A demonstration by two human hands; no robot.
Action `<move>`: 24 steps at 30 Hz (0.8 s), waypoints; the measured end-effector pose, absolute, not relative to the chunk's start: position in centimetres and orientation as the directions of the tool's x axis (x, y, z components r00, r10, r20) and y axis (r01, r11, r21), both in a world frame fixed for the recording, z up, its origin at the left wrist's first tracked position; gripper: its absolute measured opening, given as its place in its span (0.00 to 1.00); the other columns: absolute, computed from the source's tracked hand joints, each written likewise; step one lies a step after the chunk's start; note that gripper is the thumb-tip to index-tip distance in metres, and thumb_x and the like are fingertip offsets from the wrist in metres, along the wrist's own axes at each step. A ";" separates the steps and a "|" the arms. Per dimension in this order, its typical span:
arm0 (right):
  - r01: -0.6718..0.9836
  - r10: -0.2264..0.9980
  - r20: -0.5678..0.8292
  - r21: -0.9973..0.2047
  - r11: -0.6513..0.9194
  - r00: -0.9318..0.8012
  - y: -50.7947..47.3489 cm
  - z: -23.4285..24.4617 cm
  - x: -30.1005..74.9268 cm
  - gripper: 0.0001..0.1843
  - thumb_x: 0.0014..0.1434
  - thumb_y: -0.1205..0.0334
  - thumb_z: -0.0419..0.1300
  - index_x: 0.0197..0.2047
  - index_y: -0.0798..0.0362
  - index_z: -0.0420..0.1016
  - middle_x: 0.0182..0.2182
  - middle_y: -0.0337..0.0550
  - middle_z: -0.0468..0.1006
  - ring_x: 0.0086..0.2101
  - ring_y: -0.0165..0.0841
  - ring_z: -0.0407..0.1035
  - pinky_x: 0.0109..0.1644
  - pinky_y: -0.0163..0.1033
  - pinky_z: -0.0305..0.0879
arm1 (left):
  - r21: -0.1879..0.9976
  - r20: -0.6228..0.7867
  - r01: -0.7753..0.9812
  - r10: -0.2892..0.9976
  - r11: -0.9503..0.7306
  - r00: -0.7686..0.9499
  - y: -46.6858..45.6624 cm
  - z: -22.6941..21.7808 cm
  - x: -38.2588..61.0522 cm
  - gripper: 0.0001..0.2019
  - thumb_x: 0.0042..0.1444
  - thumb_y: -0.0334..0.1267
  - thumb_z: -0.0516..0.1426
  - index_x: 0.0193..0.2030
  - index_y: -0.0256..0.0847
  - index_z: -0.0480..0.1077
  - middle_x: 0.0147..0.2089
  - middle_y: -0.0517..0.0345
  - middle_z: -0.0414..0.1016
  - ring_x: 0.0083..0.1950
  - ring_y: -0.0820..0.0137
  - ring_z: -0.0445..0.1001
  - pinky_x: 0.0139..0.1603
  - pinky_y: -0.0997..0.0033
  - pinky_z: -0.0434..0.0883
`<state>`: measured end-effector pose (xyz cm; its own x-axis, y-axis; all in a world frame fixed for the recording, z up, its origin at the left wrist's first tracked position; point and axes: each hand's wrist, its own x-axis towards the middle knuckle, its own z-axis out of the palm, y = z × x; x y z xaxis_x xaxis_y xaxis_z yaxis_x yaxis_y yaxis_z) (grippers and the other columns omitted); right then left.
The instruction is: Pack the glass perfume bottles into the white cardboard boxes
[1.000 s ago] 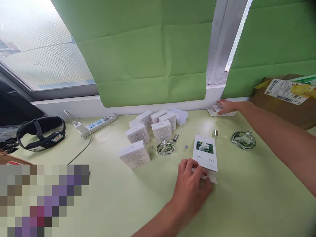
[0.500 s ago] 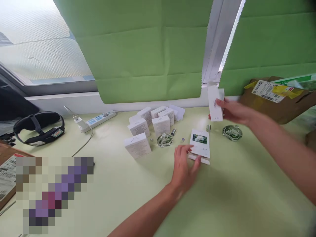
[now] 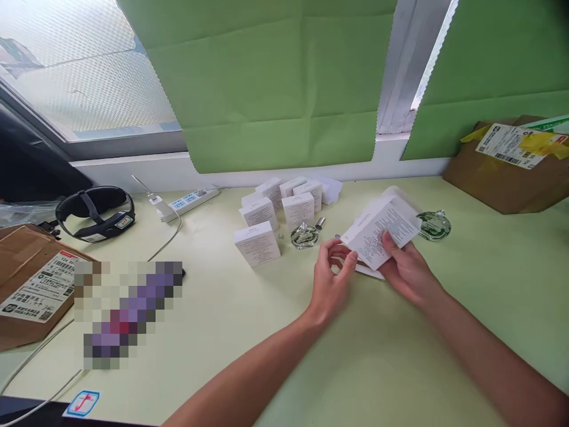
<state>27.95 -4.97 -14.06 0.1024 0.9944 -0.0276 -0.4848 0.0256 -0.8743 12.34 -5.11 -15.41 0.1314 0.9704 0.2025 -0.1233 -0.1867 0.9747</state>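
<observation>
Right hand (image 3: 406, 273) grasps the white box (image 3: 382, 228) mid-frame; left hand (image 3: 331, 283), fingers released, hovers at its corner. That one-handed hold may slip.

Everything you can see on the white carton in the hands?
The small white cardboard carton is rectangular, with fine dark print covering its facing panel. It is tilted, held above the pale green table. The right hand grips it from below, thumb on the printed panel; fingertips of the left hand meet its lower left corner.
</observation>
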 end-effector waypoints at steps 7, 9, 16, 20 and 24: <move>-0.421 0.998 0.033 -0.906 0.052 0.053 -5.5 -13.8 27.9 0.28 0.60 0.50 0.66 0.62 0.32 0.66 0.55 0.38 0.78 0.55 0.42 0.72 0.56 0.53 0.74 | 0.948 0.132 -0.309 0.977 -0.076 0.165 -4.8 -15.4 12.3 0.21 0.59 0.47 0.63 0.54 0.38 0.68 0.53 0.47 0.74 0.53 0.65 0.73 0.55 0.64 0.71; -0.413 0.998 0.035 -0.910 0.050 0.043 -5.5 -13.7 27.9 0.28 0.59 0.51 0.66 0.62 0.32 0.66 0.55 0.37 0.78 0.55 0.42 0.73 0.55 0.53 0.75 | 0.939 0.098 -0.343 0.974 -0.024 0.202 -4.8 -15.3 12.3 0.22 0.58 0.48 0.63 0.55 0.39 0.68 0.53 0.48 0.74 0.53 0.65 0.74 0.54 0.65 0.71; -0.343 0.994 0.054 -0.936 0.083 0.095 -6.0 -14.0 27.1 0.27 0.57 0.51 0.68 0.59 0.35 0.70 0.53 0.39 0.79 0.54 0.45 0.73 0.53 0.53 0.76 | 0.924 0.028 -0.382 0.992 0.022 0.124 -4.8 -14.7 12.2 0.19 0.52 0.50 0.66 0.37 0.40 0.64 0.38 0.60 0.73 0.38 0.73 0.72 0.41 0.73 0.69; -0.214 0.952 0.178 -0.949 0.234 0.249 -5.6 -12.9 27.8 0.24 0.52 0.54 0.72 0.52 0.40 0.75 0.51 0.40 0.80 0.55 0.45 0.72 0.56 0.52 0.74 | 0.967 0.068 -0.249 0.998 -0.063 0.015 -4.9 -14.7 12.1 0.22 0.54 0.48 0.66 0.33 0.42 0.55 0.30 0.67 0.63 0.30 0.77 0.65 0.34 0.76 0.64; 0.017 0.755 0.402 -0.887 0.461 0.518 -1.3 -8.7 33.2 0.28 0.52 0.56 0.72 0.55 0.45 0.71 0.57 0.46 0.76 0.56 0.42 0.70 0.53 0.47 0.72 | 0.975 0.129 -0.189 0.989 -0.114 0.066 -5.0 -14.7 12.1 0.19 0.57 0.48 0.63 0.39 0.43 0.57 0.35 0.63 0.66 0.34 0.75 0.68 0.40 0.73 0.67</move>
<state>33.23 -1.34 -8.67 0.5177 0.7552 0.4021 0.0169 0.4608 -0.8873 12.13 -4.99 -14.70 0.0663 0.9894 0.1288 -0.1887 -0.1144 0.9753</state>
